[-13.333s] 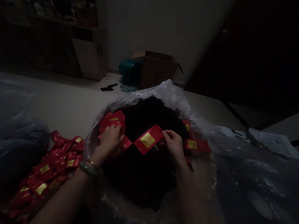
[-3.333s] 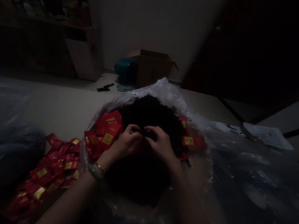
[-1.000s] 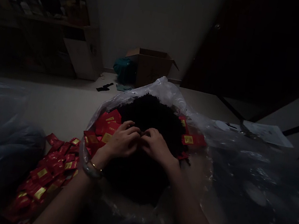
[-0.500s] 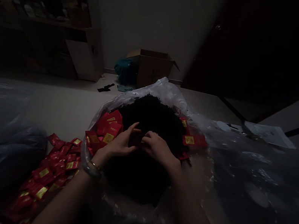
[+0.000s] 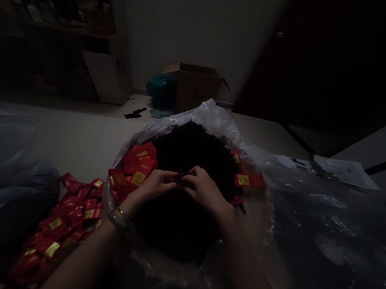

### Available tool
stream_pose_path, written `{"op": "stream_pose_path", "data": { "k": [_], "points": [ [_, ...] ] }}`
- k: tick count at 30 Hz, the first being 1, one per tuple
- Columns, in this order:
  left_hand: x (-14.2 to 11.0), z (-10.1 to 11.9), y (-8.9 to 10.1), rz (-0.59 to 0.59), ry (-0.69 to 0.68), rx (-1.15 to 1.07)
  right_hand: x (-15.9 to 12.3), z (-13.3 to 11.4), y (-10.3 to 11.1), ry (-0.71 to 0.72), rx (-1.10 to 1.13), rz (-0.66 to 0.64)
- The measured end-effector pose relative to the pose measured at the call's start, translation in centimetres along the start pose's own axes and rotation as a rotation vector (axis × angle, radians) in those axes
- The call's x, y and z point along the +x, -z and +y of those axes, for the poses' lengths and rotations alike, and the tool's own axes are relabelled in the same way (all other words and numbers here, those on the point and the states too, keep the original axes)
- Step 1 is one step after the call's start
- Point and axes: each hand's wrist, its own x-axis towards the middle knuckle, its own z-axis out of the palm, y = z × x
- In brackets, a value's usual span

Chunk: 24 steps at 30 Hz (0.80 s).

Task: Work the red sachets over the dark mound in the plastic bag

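A large clear plastic bag stands open before me, holding a dark heap of loose, crumbly leaf-like material. Over the heap, my left hand and my right hand meet, fingers closed in a pinch on a small red packet. Most of that packet is hidden by the fingers and the dim light. Several flat red packets with gold squares lie at the heap's left edge. More red packets rest along its right side.
Many red packets are piled at the lower left, beside a plastic-wrapped dark bundle. Clear plastic sheeting spreads at the right. An open cardboard box and a teal bag stand by the wall, near a shelf unit.
My left hand's raised, spread fingers have come down and closed, meeting the right hand at the packet. The right hand has hardly moved.
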Motion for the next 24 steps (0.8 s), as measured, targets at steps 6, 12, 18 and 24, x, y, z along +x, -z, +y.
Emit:
{"op": "stream_pose_path", "data": {
  "k": [6,12,18,24],
  "points": [
    [0.3,-0.3,-0.2,0.087,0.077,-0.016,0.6,0.8,-0.1,-0.027,0.248,0.191],
    [0.4,0.2,-0.8,0.161,0.161,-0.214,0.8,1.2,-0.1,-0.191,0.392,0.205],
    [0.2,1.6,-0.9,0.158,0.231,-0.364,0.7,1.3,0.1,-0.232,0.558,0.135],
    [-0.1,2.1,-0.8,0.038,0.269,-0.403,0.6,0.8,0.6,-0.232,0.687,0.08]
  ]
}}
